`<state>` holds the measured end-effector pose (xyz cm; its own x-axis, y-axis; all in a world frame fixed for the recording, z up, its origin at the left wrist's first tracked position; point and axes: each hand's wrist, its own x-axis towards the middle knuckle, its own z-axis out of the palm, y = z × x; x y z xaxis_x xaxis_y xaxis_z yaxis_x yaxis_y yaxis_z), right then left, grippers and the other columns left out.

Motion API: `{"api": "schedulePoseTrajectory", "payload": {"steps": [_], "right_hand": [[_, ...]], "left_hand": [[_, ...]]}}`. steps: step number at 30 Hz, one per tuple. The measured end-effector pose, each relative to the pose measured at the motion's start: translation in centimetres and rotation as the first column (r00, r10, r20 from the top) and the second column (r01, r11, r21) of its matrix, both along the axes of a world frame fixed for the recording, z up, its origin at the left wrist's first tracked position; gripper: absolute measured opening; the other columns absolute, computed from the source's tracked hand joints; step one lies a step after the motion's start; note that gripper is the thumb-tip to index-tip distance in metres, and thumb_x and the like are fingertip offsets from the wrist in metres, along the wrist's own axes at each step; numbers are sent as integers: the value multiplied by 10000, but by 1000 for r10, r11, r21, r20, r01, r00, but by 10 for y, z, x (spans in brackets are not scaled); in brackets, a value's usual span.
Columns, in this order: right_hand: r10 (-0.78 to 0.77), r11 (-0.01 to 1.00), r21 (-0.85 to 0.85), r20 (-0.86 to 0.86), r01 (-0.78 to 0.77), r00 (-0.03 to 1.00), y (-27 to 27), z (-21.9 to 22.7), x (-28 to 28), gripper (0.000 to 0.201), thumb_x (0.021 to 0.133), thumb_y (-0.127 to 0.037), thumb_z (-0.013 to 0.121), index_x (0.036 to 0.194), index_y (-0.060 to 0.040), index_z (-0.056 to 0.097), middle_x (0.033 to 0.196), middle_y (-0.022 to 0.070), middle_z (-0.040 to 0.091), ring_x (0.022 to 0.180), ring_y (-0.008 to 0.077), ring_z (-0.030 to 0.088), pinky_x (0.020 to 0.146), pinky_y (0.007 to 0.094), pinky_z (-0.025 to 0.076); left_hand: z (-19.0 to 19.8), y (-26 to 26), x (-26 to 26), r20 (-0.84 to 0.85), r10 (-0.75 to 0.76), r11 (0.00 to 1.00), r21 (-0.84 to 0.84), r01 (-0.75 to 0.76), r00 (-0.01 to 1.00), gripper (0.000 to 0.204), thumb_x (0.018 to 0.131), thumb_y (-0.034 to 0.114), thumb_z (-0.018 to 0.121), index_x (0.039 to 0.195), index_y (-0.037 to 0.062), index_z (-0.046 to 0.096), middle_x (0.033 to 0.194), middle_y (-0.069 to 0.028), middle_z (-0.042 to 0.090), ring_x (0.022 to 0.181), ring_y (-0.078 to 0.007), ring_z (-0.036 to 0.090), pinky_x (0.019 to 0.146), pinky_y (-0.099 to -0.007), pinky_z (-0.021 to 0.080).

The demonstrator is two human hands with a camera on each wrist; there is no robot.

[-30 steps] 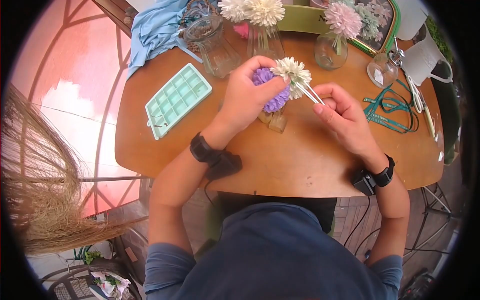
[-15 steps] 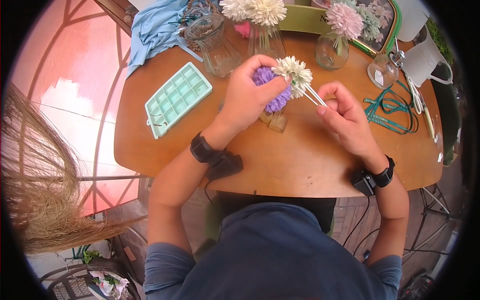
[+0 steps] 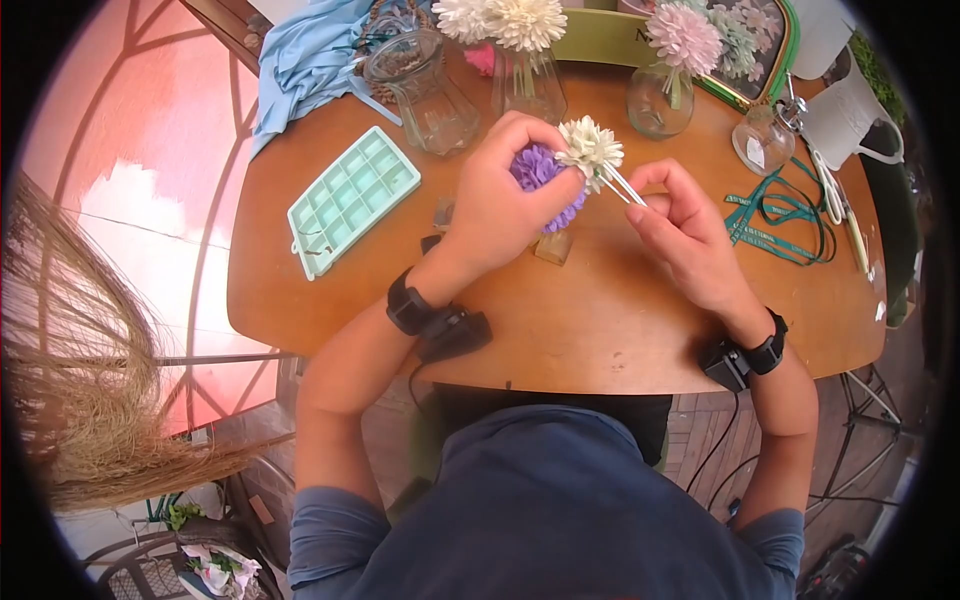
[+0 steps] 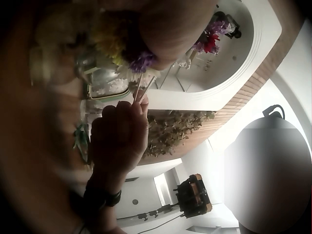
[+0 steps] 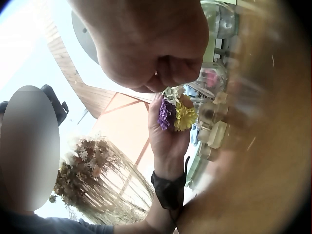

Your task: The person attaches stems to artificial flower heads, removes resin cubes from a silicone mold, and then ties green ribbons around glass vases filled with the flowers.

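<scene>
Purple flower (image 3: 548,180), white flower (image 3: 592,150) and yellow flower (image 5: 185,118) sit bunched in my left hand (image 3: 500,205), its thumb and fingers curled round them above the wooden table (image 3: 580,320). With my right hand (image 3: 690,235) I pinch two slim white sticks (image 3: 623,187) that run up to the white flower. Left of this lies a mint compartment tray (image 3: 355,205); to the right, green ribbon (image 3: 770,232); farther back, a clear glass vase (image 3: 436,112).

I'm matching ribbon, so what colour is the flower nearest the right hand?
Creamy white; the flower shows best in the head view.
</scene>
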<state>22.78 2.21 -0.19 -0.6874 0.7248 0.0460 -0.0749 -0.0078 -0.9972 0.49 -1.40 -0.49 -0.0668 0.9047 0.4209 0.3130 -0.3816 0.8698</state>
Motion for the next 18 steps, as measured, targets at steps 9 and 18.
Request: {"api": "schedulePoseTrajectory", "payload": {"steps": [9, 18], "right_hand": [[-36, 997, -59, 61, 40, 997, -2, 6, -5, 161, 1008, -227, 576, 1078, -83, 587, 695, -113, 452, 561, -8, 355, 489, 170, 279], [65, 967, -246, 11, -61, 998, 3, 6, -1, 282, 1026, -321, 515, 972, -69, 633, 569, -95, 345, 479, 18, 294, 435, 201, 255]], "left_hand": [[-3, 2, 4, -15, -59, 997, 47, 60, 998, 247, 802, 134, 747, 978, 33, 606, 1001, -57, 569, 929, -158, 565, 824, -298, 467], [-1, 4, 4, 417, -129, 960, -173, 218, 900, 197, 964, 221, 619, 1055, 49, 584, 954, -23, 600, 832, -78, 593, 713, -230, 499]]}}
